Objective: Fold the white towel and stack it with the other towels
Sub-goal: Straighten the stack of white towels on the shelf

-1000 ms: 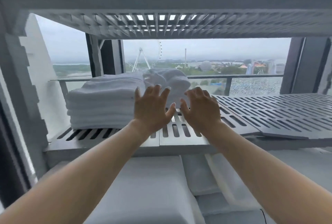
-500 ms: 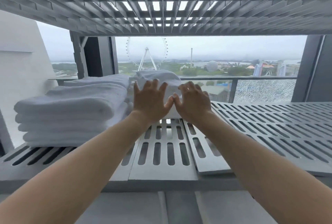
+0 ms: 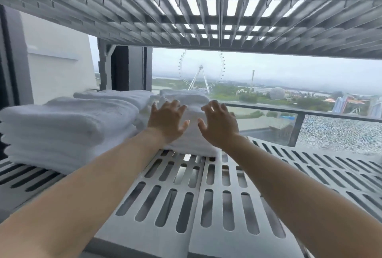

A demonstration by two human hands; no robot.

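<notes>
The left forearm [image 3: 93,187] and right forearm [image 3: 293,185] were bare along their whole visible length. The left hand [image 3: 166,122] and right hand [image 3: 220,126] were bare too, with slim fingers [image 3: 174,106] and pale thumbnails.

Towel stack [image 3: 68,131] blocks left; slatted shelf [image 3: 310,166] lies bare right.

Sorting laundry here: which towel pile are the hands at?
The narrow rightmost pile, behind the left hand and right hand, both spread open at its front. The broad front stack and the rear stack sit further left, untouched.
</notes>
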